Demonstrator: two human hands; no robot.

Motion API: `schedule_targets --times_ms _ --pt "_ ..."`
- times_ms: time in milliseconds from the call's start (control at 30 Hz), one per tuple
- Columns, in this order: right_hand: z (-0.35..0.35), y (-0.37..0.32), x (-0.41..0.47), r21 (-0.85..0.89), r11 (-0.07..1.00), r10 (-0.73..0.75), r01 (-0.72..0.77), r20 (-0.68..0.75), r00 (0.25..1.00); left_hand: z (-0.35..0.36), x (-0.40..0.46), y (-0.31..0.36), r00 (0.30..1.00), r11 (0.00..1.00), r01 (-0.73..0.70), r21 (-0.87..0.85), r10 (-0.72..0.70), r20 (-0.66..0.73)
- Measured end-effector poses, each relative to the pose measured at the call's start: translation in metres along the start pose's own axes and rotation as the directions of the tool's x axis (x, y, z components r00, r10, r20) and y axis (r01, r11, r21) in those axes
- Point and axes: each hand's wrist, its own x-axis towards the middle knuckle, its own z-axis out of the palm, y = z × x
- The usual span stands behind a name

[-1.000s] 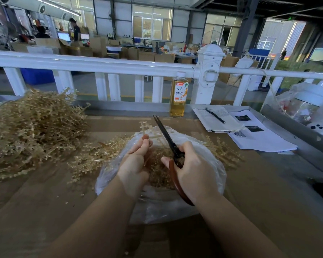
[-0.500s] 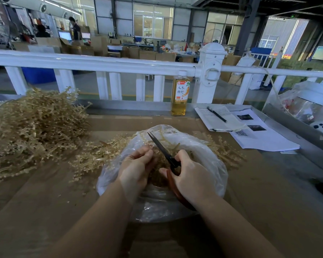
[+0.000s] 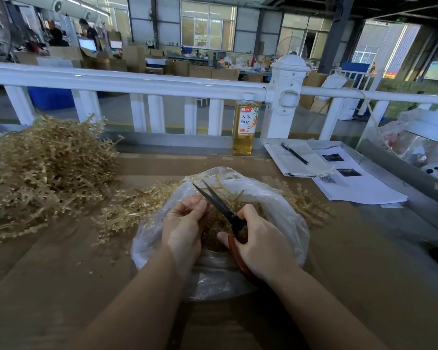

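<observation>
Over a clear plastic bag [image 3: 286,218] holding small golden cut pieces, my right hand [image 3: 263,241] grips red-handled scissors [image 3: 220,205], their black blades slightly parted and pointing up-left. My left hand [image 3: 185,223] is curled beside the blade tips and pinches a small golden piece, mostly hidden by the fingers. Loose golden plastic sprigs [image 3: 134,205] lie just left of the bag.
A big heap of golden sprigs [image 3: 43,170] fills the left of the brown cardboard-covered table [image 3: 61,286]. A bottle of yellow drink [image 3: 245,125] stands by the white railing [image 3: 137,83]. A notebook with a pen [image 3: 296,157] and printed sheets [image 3: 357,185] lie at right.
The scissors have dropped lower and tilted left toward my left hand. The sprig my left hand held up has come down into the bag; both hands sit lower over it.
</observation>
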Motion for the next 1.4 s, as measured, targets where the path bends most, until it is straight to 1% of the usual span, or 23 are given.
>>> schedule_targets --times_ms 167,400,700,933,1233,1333,1400 --pt "-0.001 0.001 -0.003 -0.027 0.999 -0.039 0.041 0.047 0.998 0.004 0.000 -0.001 0.999 1.000 -0.004 -0.009 0.004 -0.049" --pt "-0.001 0.000 -0.002 -0.036 0.999 -0.036 0.039 0.074 0.997 0.000 0.001 0.002 0.999 0.995 0.027 -0.100 -0.029 -0.015" --pt "-0.001 0.000 -0.002 -0.050 0.998 -0.036 0.041 0.092 0.995 -0.002 0.008 0.000 0.998 0.987 0.051 -0.153 -0.056 -0.029" --pt "-0.001 -0.001 0.000 -0.032 0.999 -0.032 0.035 0.088 0.996 -0.007 0.012 -0.001 0.998 0.990 0.065 -0.129 -0.066 -0.007" --pt "0.000 0.000 0.002 -0.051 0.995 -0.076 0.080 0.078 0.994 -0.006 0.010 0.000 0.997 0.995 0.075 -0.070 -0.075 0.011" --pt "0.000 0.002 0.002 -0.057 0.994 -0.083 0.088 0.084 0.993 -0.005 0.010 0.000 0.997 0.996 0.073 -0.058 -0.074 -0.006" --pt "0.001 0.002 0.002 -0.056 0.995 -0.082 0.087 0.086 0.993 -0.004 0.010 0.001 0.995 0.992 0.087 -0.089 -0.090 -0.033"
